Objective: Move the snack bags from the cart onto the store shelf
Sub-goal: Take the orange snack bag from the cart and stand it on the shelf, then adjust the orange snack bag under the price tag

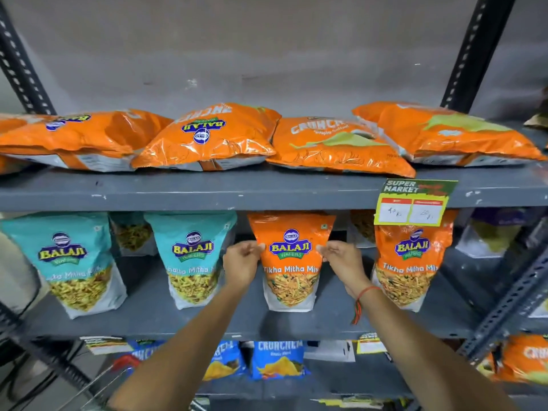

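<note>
Orange pouch (290,256): glossy, upright on grey middle shelf (178,318), holding yellow mix.
Left hand (241,266): pinching pouch's left edge.
Right hand (344,262): pinching its right edge.

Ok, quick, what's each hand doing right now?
Left hand: pinching the left edge of the orange Tikha Mitha Mix bag.
Right hand: pinching its right edge.
</note>
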The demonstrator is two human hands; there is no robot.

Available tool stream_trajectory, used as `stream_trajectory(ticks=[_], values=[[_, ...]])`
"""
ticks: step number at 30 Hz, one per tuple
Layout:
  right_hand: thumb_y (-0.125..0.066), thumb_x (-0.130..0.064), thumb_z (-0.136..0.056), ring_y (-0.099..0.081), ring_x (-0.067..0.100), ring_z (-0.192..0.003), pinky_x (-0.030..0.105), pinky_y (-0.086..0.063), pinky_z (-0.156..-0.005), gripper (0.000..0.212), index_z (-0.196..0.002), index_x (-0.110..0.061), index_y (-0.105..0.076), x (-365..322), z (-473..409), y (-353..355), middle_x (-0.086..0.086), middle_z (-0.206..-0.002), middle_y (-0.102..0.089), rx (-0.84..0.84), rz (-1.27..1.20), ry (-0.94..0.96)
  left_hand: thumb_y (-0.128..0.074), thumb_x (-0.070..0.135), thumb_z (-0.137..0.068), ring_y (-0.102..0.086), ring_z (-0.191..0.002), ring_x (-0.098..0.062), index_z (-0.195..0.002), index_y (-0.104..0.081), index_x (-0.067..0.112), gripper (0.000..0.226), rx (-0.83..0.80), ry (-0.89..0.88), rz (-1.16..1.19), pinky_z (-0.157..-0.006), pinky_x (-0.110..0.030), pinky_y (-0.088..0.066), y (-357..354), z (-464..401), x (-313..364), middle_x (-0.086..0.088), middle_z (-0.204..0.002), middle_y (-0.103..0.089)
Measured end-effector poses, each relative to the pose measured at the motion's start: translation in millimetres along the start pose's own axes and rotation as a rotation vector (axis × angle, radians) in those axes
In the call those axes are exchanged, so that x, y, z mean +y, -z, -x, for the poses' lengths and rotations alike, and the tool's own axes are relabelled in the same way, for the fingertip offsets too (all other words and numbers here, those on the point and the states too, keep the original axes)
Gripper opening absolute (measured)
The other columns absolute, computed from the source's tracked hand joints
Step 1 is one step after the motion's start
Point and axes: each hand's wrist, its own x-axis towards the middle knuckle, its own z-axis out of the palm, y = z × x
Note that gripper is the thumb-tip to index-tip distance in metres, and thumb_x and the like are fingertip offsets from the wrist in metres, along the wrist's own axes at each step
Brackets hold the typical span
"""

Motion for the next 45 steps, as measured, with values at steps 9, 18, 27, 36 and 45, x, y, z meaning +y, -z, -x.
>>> stream_trajectory(ticks=[9, 18, 27, 36, 45], values=[[-0.087, -0.033, -0.059, -0.065, 0.007, -0.106, 0.023, -0.052, -0.085, 0.073, -0.121, -0.025, -0.05, 50.2, 26.2, -18.0, -0.008, -0.116, -0.069, -0.433, -0.214, -0.241, -0.084, 0.021, -0.068, -0.063, -0.099, -0.013, -0.113, -0.058, 0.021, 0.052, -0.263, 0.161, -0.116, -0.082, -0.025, -0.054, 13.7, 28.8, -48.3, 0.008, -0.103, -0.068], [-0.08, -0.017, -0.068, -0.06, 0.008, -0.107, 0.021, -0.052, -0.078, 0.05, -0.104, -0.036, -0.052, 87.2, 27.4, -39.3, -0.006, -0.118, -0.064, -0.377, -0.07, -0.25, -0.079, 0.009, -0.073, -0.07, -0.094, -0.021, -0.112, -0.059, 0.014, 0.044, -0.113, 0.231, -0.062, -0.086, -0.036, -0.058, -6.8, 38.2, -90.7, -0.015, -0.102, -0.073], [-0.079, -0.017, -0.07, -0.057, 0.012, -0.114, 0.023, -0.05, -0.083, 0.048, -0.102, -0.041, -0.052, 88.9, 26.0, -48.1, -0.01, -0.117, -0.063, -0.344, -0.06, -0.264, -0.079, 0.016, -0.073, -0.067, -0.098, -0.02, -0.118, -0.058, 0.013, 0.049, -0.124, 0.267, -0.095, -0.086, -0.03, -0.055, -3.1, 27.5, -94.6, -0.013, -0.106, -0.072], [-0.078, -0.01, -0.074, -0.036, 0.03, -0.137, 0.045, -0.04, -0.107, 0.093, -0.148, -0.021, -0.024, 65.1, 61.9, -24.4, 0.013, -0.152, -0.032, -0.106, -0.089, -0.262, -0.077, 0.021, -0.073, -0.07, -0.081, -0.02, -0.091, -0.059, 0.028, 0.026, 0.01, 0.159, -0.219, -0.064, -0.022, -0.047, -2.9, 53.8, -66.6, 0.01, -0.071, -0.069], [-0.069, -0.003, -0.082, -0.057, 0.031, -0.111, 0.042, -0.047, -0.091, 0.043, -0.122, -0.012, -0.055, 56.7, 103.3, 58.9, 0.014, -0.127, -0.057, 0.46, -0.183, -0.177, -0.077, 0.025, -0.074, -0.065, -0.063, -0.008, -0.092, -0.072, 0.016, 0.02, -0.241, -0.078, -0.18, -0.065, -0.025, -0.051, -78.5, 83.5, -11.0, 0.007, -0.066, -0.068]])
